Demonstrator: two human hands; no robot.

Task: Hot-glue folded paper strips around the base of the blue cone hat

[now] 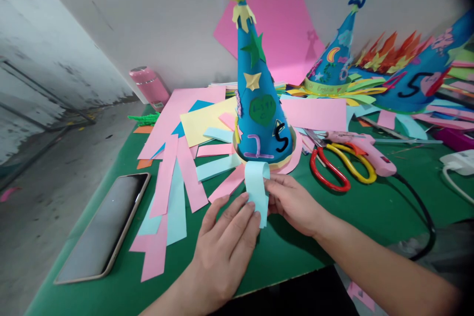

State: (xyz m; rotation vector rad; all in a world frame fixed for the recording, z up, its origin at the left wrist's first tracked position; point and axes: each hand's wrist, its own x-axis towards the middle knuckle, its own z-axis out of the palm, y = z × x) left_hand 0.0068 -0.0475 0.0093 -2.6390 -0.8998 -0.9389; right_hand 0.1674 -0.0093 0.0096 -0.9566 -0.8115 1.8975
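Phone [105,227] at lower left. The left hand [227,247], bottom centre, lays slightly spread fingertips on the strip [255,187]; its thumb is hidden, so I cannot tell whether it pinches. The strip bends over near the frame's centre, just in front of the hat [261,108]: best match its edges and keep the curve uncreased. The right hand [294,202], right of centre, pinches the strip's edge, thumb to finger

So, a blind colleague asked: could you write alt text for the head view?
The right hand pinches a looped light-blue paper strip, the left hand touching it, before a decorated blue cone hat on a green table. Loose strips and a phone lie left, scissors right.
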